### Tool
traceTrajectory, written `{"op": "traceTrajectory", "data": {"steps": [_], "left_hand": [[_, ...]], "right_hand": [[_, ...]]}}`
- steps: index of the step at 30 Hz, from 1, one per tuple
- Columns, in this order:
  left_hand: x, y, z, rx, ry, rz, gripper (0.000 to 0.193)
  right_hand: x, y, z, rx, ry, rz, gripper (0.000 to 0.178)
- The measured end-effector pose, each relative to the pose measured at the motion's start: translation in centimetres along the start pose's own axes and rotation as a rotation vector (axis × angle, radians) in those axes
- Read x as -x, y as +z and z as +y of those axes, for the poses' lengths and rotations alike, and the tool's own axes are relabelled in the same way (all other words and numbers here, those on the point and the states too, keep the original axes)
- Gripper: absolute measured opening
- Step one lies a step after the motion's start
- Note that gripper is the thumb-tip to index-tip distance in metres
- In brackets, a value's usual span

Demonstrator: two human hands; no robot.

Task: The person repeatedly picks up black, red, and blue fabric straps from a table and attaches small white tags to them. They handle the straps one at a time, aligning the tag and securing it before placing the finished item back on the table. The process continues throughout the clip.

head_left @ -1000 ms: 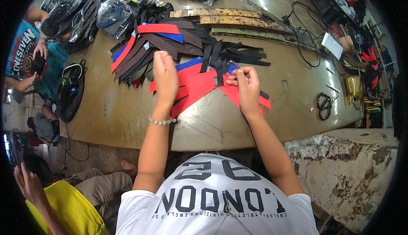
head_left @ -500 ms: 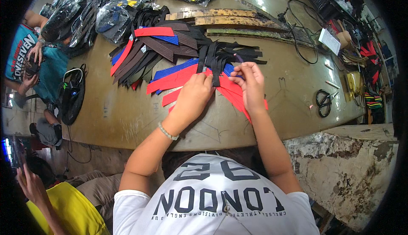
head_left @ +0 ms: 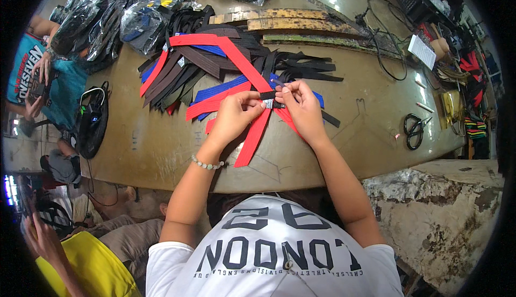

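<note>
A long red fabric belt (head_left: 242, 66) runs from the pile at the back down between my hands. Its end hangs toward the table's near edge. A short black band and a small white label (head_left: 267, 104) sit across it. My left hand (head_left: 236, 114) is closed, its thumb and fingers pinching the belt beside the black band. My right hand (head_left: 302, 109) is closed at the band's other side. From its fingers sticks a thin purple stick-like tool (head_left: 277, 82), its tip too small to make out. More red belts (head_left: 217, 103) and blue belts (head_left: 217, 90) lie beneath.
A heap of brown, black and red belts (head_left: 199, 63) lies behind my left hand. Wooden planks (head_left: 301, 25) and plastic-wrapped packs (head_left: 145, 25) are at the back. Black scissors (head_left: 414, 131) and a cable (head_left: 379, 55) lie on the right. Two people (head_left: 45, 82) (head_left: 80, 259) are on the left.
A red belt now stretches from the pile to my hands, its end hanging nearer me. My hands have come together at its black band and label, where they were apart.
</note>
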State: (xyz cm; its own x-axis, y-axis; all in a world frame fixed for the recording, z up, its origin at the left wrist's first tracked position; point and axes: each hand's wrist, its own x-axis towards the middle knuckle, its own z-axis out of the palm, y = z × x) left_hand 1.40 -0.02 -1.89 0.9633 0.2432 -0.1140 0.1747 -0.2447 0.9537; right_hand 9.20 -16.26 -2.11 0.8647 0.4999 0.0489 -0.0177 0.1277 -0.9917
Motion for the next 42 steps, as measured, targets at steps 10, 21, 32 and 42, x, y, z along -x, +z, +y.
{"op": "traceTrajectory", "data": {"steps": [10, 21, 32, 42], "left_hand": [[0.3, -0.9, 1.2, 0.303, -0.167, 0.012, 0.021], [0.4, -1.0, 0.5, 0.31, -0.113, -0.026, 0.02], [0.8, -0.2, 1.7, -0.665, 0.65, 0.375, 0.015], [1.6, -0.9, 2.4, -0.42, 0.598, 0.347, 0.01]], "right_hand": [[1.1, 1.1, -0.5, 0.277, -0.229, 0.028, 0.009], [1.2, 1.2, -0.2, 0.66, -0.48, 0.034, 0.012], [0.3, 0.1, 0.0, -0.101, 0.0, 0.024, 0.013], [0.1, -0.2, -0.7, -0.199, 0.079, 0.024, 0.013]]}}
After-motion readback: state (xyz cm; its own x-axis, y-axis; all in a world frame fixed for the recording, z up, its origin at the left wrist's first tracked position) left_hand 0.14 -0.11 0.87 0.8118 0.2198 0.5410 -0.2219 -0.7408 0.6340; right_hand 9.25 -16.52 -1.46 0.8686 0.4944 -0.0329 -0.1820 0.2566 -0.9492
